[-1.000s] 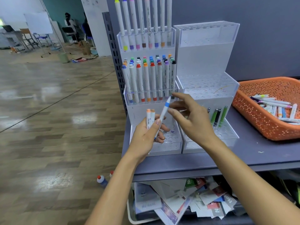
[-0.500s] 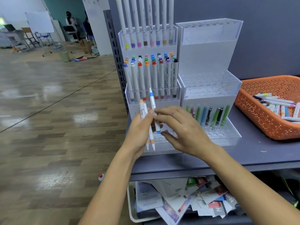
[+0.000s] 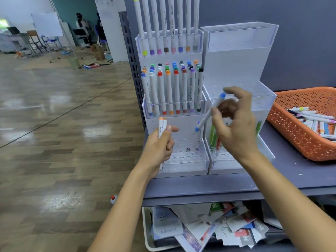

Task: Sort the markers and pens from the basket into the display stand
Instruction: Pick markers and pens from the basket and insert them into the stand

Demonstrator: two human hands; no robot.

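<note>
The left hand had its fingers clamped round two orange-capped markers. The right hand pinched one tilted blue-capped marker before the display stand. On the bench, one orange basket held loose pens. The stand's top-left tier held eight tall markers.

our right hand has pulled the blue-capped marker away from our left hand, up and rightward; the hands, together half a second ago, now stand apart, the left gripping only the orange-capped markers.

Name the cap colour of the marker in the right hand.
Blue, on the marker, head view.
</note>
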